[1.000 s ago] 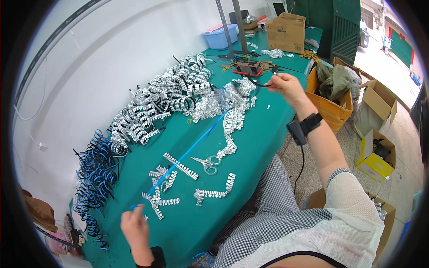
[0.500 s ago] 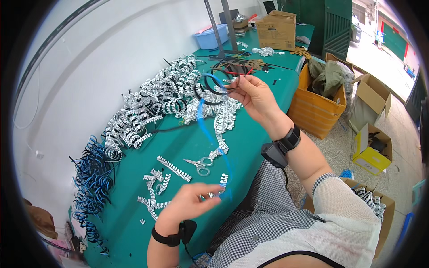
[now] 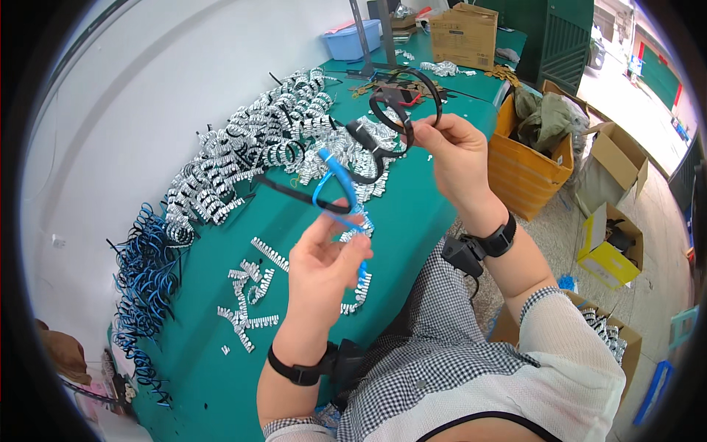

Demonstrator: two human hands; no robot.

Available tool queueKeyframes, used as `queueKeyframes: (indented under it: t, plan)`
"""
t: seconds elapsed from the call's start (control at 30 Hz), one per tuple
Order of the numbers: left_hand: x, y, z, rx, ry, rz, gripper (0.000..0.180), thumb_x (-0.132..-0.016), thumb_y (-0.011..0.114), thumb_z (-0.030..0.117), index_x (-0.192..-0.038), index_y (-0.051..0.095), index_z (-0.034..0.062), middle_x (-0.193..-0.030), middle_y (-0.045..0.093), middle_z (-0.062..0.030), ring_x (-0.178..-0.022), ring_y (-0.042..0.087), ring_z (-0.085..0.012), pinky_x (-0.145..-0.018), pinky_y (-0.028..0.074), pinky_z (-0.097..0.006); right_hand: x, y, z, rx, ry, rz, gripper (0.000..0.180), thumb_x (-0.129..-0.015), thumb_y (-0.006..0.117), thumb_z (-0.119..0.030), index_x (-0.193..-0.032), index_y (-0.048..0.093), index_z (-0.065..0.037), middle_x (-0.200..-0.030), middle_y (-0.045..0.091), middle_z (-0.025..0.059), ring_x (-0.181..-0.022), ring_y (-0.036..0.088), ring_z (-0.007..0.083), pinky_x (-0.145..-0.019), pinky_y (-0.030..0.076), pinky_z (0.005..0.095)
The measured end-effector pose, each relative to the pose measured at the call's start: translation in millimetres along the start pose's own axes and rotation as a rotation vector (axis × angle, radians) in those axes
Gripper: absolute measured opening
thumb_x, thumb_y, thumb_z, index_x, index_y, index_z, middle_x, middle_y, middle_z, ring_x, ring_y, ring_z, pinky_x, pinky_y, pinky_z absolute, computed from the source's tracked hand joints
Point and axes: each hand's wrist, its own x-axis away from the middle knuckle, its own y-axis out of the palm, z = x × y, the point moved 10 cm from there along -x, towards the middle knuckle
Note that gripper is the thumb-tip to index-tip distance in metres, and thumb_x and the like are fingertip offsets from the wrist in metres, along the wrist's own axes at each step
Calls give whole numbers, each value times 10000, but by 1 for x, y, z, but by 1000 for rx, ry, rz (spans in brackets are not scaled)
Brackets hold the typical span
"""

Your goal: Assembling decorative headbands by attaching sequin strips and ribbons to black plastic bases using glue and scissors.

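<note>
Black and glossy, one narrow curled strip (image 3: 439, 96) looped above the green table (image 3: 416, 236), pinched between my right hand's (image 3: 460, 162) thumb and fingers. Nearer and left, a bright-blue flat strip (image 3: 340, 175) met my left hand (image 3: 320, 258); whether pinched, I couldn't tell.

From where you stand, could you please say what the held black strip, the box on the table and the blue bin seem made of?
The held black strip: possibly flexible plastic or rubber, slightly shiny, curling in loops. The tabletop box: likely cardboard, matte brown, with folded top flaps. The blue bin: probably plastic, smooth, with evenly coloured walls.
</note>
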Motion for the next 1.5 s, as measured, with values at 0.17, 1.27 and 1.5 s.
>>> queueKeyframes:
  t: [0.17,1.27,1.5]
  plan:
    - [3,-12,-4,-211,-40,-8,169,-856,561,151,-872,620,-7,-573,512,16,-480,443,-40,-414,322,-174,6,-15,-17,238,-104,-10,111,-772,638,5,-882,625,6,-870,649,74,-788,599,90,-720,474,213]
    - [-56,-10,-29,-46,116,-231,121,-843,545,67,-812,638,-2,-606,546,35,-493,421,-4,-432,318,-164,50,33,78,-401,589,-212,114,-851,564,-124,-827,562,-12,-835,627,113,-782,630,222,-721,528,326]
    - [-56,-23,33,-377,161,-382,100,-785,638,77,-778,641,-23,-585,521,44,-512,401,-8,-439,293,-176,52,38,80,-179,608,-407,140,-803,626,-118,-783,576,11,-759,638,104,-803,639,251,-740,519,350]
